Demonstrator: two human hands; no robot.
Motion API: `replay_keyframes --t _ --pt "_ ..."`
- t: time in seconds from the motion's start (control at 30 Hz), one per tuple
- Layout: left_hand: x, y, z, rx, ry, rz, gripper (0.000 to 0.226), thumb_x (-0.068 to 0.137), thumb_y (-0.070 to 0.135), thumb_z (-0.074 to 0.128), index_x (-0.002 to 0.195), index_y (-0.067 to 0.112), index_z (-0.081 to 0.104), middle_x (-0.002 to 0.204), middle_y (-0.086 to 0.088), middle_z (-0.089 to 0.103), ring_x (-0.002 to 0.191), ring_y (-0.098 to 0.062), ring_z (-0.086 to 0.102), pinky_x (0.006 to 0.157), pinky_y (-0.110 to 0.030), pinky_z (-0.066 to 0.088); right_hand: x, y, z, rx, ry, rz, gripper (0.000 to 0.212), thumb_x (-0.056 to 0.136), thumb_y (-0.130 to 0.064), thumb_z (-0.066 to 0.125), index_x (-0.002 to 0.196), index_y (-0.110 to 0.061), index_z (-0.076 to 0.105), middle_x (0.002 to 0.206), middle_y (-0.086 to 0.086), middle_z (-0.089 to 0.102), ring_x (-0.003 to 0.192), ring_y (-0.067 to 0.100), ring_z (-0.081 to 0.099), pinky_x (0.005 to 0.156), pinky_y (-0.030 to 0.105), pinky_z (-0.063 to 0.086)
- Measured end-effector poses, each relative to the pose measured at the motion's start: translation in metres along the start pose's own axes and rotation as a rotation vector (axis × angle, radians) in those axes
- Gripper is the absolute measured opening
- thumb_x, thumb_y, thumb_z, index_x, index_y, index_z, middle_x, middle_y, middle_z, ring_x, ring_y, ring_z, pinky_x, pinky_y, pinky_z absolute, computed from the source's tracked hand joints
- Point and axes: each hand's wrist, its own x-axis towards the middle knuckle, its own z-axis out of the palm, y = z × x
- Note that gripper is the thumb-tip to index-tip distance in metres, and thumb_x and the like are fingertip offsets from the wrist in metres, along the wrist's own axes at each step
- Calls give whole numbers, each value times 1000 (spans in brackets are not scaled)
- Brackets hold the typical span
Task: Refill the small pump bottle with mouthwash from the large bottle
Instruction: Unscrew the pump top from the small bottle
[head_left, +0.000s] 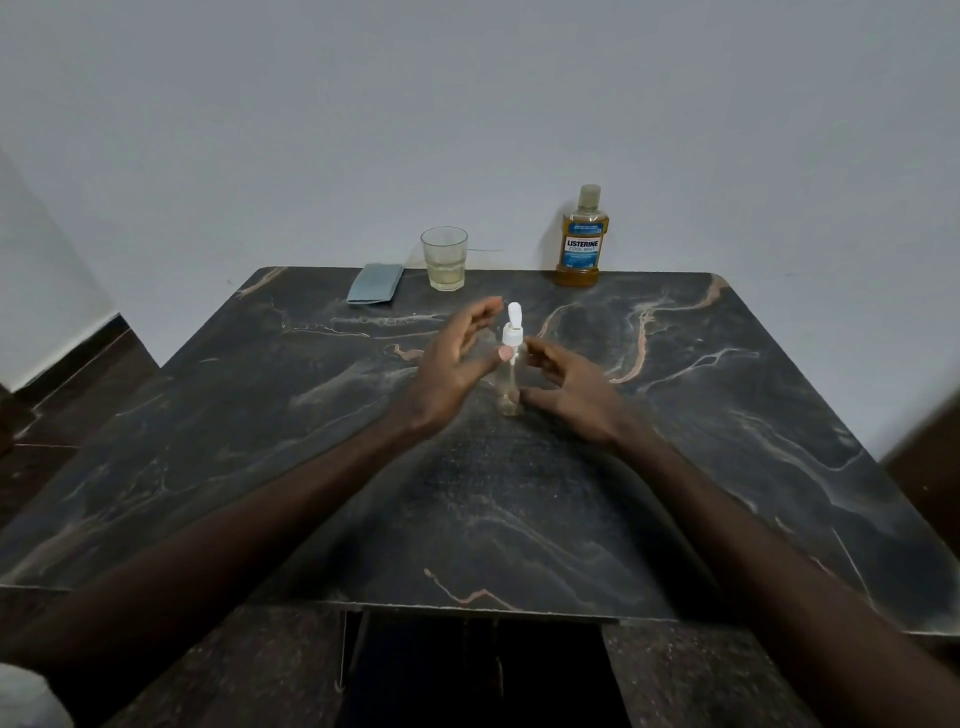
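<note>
I have both hands around the small pump bottle (509, 382), which stands upright on the desk (727, 467). My left grip (457, 358) is spread open, its thumb touching the bottle just under the white pump cap (511, 332), I judge to steady it. My right grip (566, 387) is loosely open just beside the bottle, thumb near its base, holding nothing. The large bottle (582, 239) waits capped, well beyond my right grip; the glass (444, 258) and folded cloth (375, 283) lie beyond my left.

Dark marble-patterned table (675, 415) set against a pale wall (467, 104). Near the far edge: clear glass (443, 258), a little pale liquid at bottom; folded grey cloth (375, 283) just left, apart.
</note>
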Motion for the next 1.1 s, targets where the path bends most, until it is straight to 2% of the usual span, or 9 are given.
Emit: replay_keyframes --t 0.13,0.3,0.4,0.57,0.7,0.87,0.93,1.03,1.1 --pt "13 11 5 -70 -102 -28 63 98 39 68 155 22 46 152 7 57 141 -6 53 118 -36 46 2 -6 5 7 15 -11 67 89 -39 76 149 -25 50 149 -1 57 135 14 53 115 41 43" --pt "14 13 10 -94 -67 -39 42 106 22 60 145 9 57 133 0 72 128 -12 67 108 -29 53 0 -6 8 40 60 -51 44 92 -27 77 133 -17 64 115 -4 73 107 9 70 99 44 57" --pt "16 16 8 -73 -37 -26 33 106 20 60 136 8 64 128 1 74 123 -11 69 104 -28 55 0 -4 10 62 88 -35 48 90 -24 79 135 -16 65 114 -6 75 106 5 71 99 41 58" --pt "15 17 10 -132 38 -60 21 97 19 74 117 15 72 119 -1 78 114 -15 74 103 -41 59 3 -2 14 -28 149 -61 49 85 -31 84 130 -19 69 110 -9 75 102 2 71 95 37 60" --pt "17 20 19 -173 128 -121 32 85 18 86 105 12 63 119 -5 78 112 -19 75 101 -50 59 5 1 14 -62 153 -53 44 85 -34 83 124 -19 70 108 -5 76 100 5 72 92 39 60" --pt "10 18 18 -202 110 -47 36 101 5 61 137 2 63 136 -6 71 128 -17 67 110 -41 53 5 2 15 -38 158 -52 57 83 -30 85 135 -18 66 111 -12 74 100 -2 71 92 22 58" --pt "8 16 17 -182 152 -40 30 100 5 63 129 1 68 130 -5 73 123 -17 69 109 -44 54 5 3 16 -31 161 -51 58 82 -30 86 135 -19 65 109 -14 74 99 -5 71 88 15 56" --pt "11 14 17 -157 218 -65 27 92 14 79 116 4 71 119 -5 77 114 -19 73 106 -48 56 5 5 16 -31 157 -48 55 83 -30 85 133 -18 66 100 -21 71 96 -11 68 81 6 52" --pt "11 15 16 -171 188 -84 34 91 17 80 121 6 68 123 -5 76 118 -18 71 107 -46 55 6 5 16 -29 163 -48 55 83 -30 85 132 -17 67 100 -20 71 95 -12 68 79 4 51"
